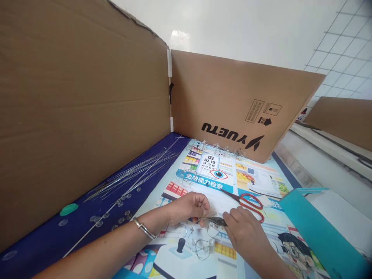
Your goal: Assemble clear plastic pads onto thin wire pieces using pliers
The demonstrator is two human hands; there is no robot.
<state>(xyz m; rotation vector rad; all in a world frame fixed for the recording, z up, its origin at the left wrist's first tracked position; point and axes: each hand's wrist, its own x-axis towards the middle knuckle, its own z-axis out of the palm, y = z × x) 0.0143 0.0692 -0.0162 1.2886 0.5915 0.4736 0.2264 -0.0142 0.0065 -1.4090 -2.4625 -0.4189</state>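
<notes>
A tall brown cardboard panel [84, 93] walls in the left edge of the tabletop [46, 240], and a second panel [229, 93] stands along the far edge, its YUETU lettering upside down from here. White tape [169, 64] shows where the two meet at the far left corner. Beyond them spreads a glossy white surface [232, 27], floor or wall I can't tell, catching one bright patch of light. Dark lines grid the white tiles [344, 50] past the far right corner; off the right edge sits more cardboard [343, 120].
</notes>
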